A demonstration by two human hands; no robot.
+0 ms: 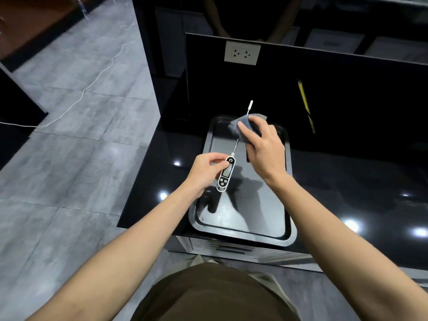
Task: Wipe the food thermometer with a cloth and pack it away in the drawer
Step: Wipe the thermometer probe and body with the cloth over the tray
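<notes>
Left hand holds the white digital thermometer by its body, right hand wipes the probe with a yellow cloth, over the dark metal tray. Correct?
Not quite: in the head view the cloth is grey-blue, not yellow. The rest stands: left hand grips the white digital thermometer, right hand wipes its probe above the dark metal tray.

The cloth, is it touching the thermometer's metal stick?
Touching. The head view shows the cloth, bunched in the right hand, wrapped around the thermometer's probe, which enters one side and emerges beyond it.

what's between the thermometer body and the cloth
Only the thin metal probe, running from the thermometer up into the cloth, above the tray, in the head view.
</notes>
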